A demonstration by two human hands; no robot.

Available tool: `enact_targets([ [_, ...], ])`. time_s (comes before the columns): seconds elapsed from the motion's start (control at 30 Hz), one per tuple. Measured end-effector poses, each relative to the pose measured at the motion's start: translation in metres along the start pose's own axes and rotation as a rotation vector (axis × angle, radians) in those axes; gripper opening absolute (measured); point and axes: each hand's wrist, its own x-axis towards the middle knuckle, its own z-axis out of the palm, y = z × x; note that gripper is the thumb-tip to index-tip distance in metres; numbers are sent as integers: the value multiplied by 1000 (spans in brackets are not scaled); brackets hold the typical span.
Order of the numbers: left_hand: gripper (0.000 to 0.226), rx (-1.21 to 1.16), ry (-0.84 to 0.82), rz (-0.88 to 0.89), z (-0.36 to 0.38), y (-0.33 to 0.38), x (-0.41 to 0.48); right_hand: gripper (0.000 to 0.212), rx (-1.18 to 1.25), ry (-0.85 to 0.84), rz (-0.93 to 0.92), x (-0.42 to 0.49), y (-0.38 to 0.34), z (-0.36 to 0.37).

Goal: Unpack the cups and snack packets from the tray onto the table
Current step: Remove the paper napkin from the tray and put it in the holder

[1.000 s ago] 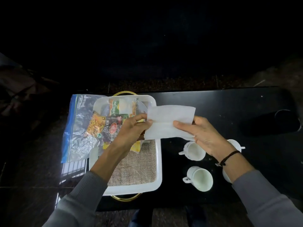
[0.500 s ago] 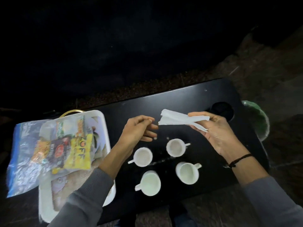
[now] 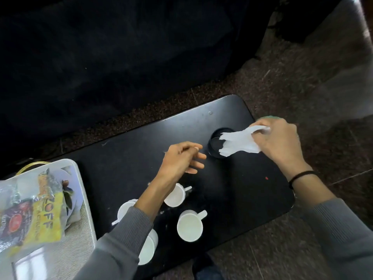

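Snack packets (image 3: 30, 215) in clear bag on tray (image 3: 84, 199) at tabletop's left edge; L hand (image 3: 181, 158) nearer, loose, empty. R hand (image 3: 278, 142) off right edge, clutching crumpled paper (image 3: 238, 143)

Counter (image 3: 141, 150): black, rounded corners, glossy top, standing on a speckled brown floor (image 3: 272, 93).

- Round recessed cup well (image 3: 217, 143), toward 2 o'clock.
- Four white handled cups, upright and empty, grouped toward 6 o'clock: one (image 3: 175, 196) nearest centre; one (image 3: 190, 225) at the near edge; one (image 3: 124, 211) at 7 o'clock; one (image 3: 148, 248) at the near edge, the last two partly hidden under a grey sleeve.
- White tray (image 3: 85, 197), at 9 o'clock, holding a clear bag of snack packets (image 3: 43, 217).
- Small red speck (image 3: 266, 178), toward 4 o'clock.
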Motion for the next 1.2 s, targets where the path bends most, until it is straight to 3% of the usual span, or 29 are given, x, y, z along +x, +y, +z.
enact_targets([
  [0.3,24,52,23,-51,13,-4,7,10,-175,-145,-11,17,-2,41],
  [0.63,23,58,25,-62,22,-2,6,40,-225,-115,-32,13,1,38],
  [0.97,23,13,54,-22,4,0,-16,36,-192,-8,-202,-35,-35,33],
  [1.2,22,-43,167,-14,-55,-27,-48,30,-160,-183,-384,-80,-88,86],
])
